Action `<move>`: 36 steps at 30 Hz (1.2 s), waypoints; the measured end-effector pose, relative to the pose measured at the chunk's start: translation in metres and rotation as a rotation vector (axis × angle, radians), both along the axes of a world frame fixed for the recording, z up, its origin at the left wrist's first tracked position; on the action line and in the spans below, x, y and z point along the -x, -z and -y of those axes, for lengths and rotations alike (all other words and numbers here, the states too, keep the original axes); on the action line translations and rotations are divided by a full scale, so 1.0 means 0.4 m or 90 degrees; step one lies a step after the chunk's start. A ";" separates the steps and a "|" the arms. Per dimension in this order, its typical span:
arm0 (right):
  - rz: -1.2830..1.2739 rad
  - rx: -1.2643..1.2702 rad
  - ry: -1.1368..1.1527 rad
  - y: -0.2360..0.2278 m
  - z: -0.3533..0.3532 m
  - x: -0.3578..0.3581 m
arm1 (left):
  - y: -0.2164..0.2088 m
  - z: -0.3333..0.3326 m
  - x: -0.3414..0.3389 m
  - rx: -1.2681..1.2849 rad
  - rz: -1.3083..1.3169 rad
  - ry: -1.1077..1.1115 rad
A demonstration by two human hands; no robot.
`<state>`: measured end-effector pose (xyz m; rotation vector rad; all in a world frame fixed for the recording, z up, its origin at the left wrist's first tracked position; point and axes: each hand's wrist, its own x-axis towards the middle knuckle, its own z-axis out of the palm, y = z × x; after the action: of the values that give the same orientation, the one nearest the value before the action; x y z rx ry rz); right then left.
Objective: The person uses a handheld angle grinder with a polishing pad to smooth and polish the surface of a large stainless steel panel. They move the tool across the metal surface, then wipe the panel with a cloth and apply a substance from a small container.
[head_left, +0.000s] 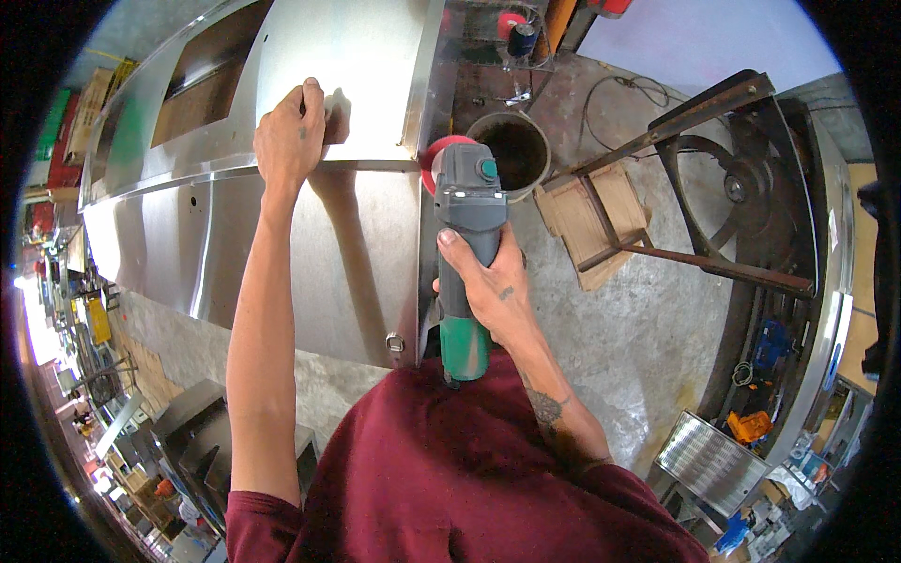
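Observation:
My right hand (490, 286) grips a grey and green angle grinder (466, 235) by its body. Its red disc (438, 158) sits at the right edge of a large stainless steel sheet-metal cabinet (310, 235). My left hand (289, 136) rests flat on the cabinet's upper panel, fingers over a fold line, well left of the grinder. My dark red shirt fills the lower middle.
A round rusty bucket (511, 150) stands on the concrete floor just beyond the grinder. A wooden pallet piece (591, 211) and a dark steel frame (713, 178) lie to the right. Shelves with small items (103, 394) line the left; a ribbed metal tray (709, 460) lies at lower right.

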<state>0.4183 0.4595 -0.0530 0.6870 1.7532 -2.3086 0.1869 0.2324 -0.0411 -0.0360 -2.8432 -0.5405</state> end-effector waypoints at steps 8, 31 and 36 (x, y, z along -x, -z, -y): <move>0.005 0.009 0.008 -0.019 0.005 -0.001 | -0.003 -0.007 -0.008 -0.016 0.011 -0.005; -0.029 -0.018 -0.009 -0.037 0.005 -0.014 | -0.005 -0.010 -0.007 -0.017 0.028 -0.020; 0.016 0.014 0.008 0.019 0.008 -0.012 | -0.004 -0.017 -0.003 -0.007 0.034 -0.032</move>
<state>0.4230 0.4563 -0.0604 0.7227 1.7143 -2.3134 0.1883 0.2393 -0.0396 0.0533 -2.8841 -0.5535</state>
